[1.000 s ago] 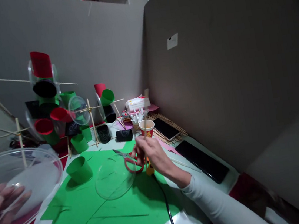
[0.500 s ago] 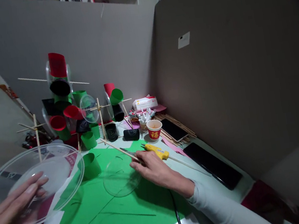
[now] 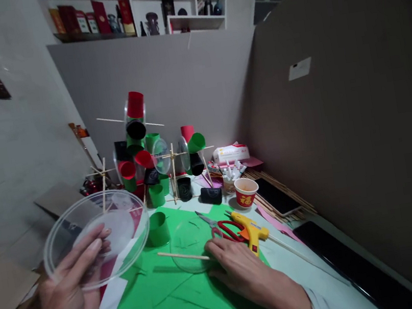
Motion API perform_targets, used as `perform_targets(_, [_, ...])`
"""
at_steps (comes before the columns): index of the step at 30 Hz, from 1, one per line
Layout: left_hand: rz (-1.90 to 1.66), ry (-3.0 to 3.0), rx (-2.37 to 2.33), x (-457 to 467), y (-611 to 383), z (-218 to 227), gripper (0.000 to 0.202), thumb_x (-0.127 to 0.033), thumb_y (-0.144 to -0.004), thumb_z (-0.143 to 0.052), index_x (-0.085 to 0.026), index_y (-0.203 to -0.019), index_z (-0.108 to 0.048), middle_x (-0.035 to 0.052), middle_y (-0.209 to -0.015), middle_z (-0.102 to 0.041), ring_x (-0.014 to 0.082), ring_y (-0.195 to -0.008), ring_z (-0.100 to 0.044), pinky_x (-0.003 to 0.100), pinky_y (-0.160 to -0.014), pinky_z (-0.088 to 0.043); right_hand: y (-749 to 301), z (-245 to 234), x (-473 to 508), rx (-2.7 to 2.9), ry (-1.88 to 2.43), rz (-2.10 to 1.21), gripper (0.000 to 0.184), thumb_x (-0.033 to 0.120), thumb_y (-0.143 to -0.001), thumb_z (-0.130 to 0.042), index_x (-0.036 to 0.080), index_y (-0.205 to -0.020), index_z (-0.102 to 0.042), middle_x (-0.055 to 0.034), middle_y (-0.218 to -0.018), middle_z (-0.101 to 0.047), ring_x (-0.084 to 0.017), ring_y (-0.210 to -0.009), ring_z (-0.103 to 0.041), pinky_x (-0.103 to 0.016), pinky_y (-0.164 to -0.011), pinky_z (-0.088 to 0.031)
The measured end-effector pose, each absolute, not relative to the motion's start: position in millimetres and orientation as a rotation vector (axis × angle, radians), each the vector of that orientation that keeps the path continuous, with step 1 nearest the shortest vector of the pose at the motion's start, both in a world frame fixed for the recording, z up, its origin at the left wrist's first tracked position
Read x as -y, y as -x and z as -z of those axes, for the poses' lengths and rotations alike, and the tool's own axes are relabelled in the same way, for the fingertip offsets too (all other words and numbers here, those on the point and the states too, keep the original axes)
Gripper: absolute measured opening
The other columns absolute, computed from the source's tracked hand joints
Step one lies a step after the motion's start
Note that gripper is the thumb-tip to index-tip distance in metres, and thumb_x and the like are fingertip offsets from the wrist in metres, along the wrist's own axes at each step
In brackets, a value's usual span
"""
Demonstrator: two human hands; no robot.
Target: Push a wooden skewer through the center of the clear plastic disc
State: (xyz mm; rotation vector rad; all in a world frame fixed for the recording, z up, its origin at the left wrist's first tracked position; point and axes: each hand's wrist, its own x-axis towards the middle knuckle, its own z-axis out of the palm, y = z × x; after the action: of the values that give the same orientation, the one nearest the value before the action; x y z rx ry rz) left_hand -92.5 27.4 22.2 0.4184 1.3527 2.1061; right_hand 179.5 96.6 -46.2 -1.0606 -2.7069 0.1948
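My left hand grips a large clear round plastic lid, tilted toward me on the left. My right hand is closed round the end of a thin wooden stick. The stick points left, nearly level, above a second clear round lid on the green sheet. Just beyond that hand lie red-handled scissors and a yellow glue gun. A green paper tube stands between the two lids.
Behind stand structures of red tubes, green and black tubes, clear discs and sticks. Right of them are a red-and-white paper cup, a phone on wooden sticks, and a long black object. A partition borders the right side.
The view has tilted up and shifted left. My right hand has swung the stick from slanting up and away to nearly level, uncovering the scissors. My left hand still holds the lid.
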Motion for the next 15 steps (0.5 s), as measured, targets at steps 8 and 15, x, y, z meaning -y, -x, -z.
perform_targets(8, [-2.17, -0.424, -1.367, -29, 107, -12, 0.032, -0.013, -0.064, -0.081, -0.014, -0.095, -0.08, 0.0023, -0.099, -0.078, 0.0078, -0.074, -0.06, 0.006, -0.07, -0.055, -178, 62, -95, 2.642, 0.875, 0.037, 0.015, 0.003, -0.089, -0.061, 0.018, -0.086, -0.059, -0.0039, -0.083, -0.07, -0.019, -0.065, -0.062, -0.035, -0.052, -0.019])
perform_targets(15, [-2.186, -0.449, -1.39, -31, 108, -2, 0.035, -0.019, -0.057, -0.089, -0.017, -0.091, -0.081, 0.0004, -0.1, -0.078, 0.0079, -0.078, -0.061, 0.006, -0.072, -0.056, -190, 50, -113, 2.155, 0.859, -0.099, 0.022, 0.012, -0.094, -0.043, 0.017, -0.094, -0.065, -0.0108, -0.084, -0.073, -0.022, -0.074, -0.067, -0.031, -0.062, -0.043])
